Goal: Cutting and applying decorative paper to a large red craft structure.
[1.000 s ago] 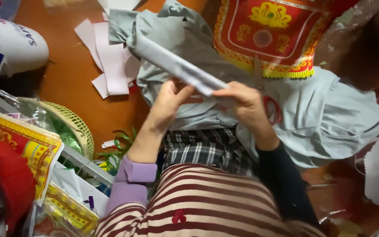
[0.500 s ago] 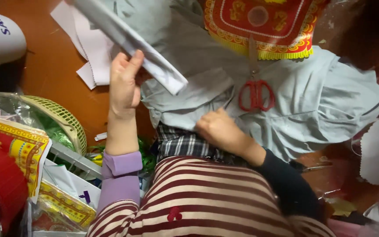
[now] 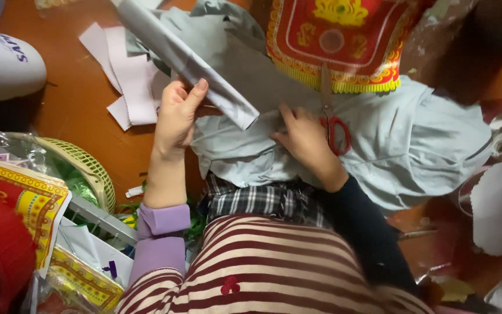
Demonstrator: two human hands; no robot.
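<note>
Over grey cloth (image 3: 413, 139), left hand (image 3: 176, 116) grips folded strip (image 3: 187, 61); right hand (image 3: 306, 136) seemingly flat.

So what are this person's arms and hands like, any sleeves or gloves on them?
Both hands are bare, with no gloves, and no rings or watch that I can make out. The left hand comes out of a lilac long sleeve with a turned-back cuff. The right hand comes out of a plain dark navy sleeve. Both sleeves emerge from a maroon-and-cream striped top.
</note>
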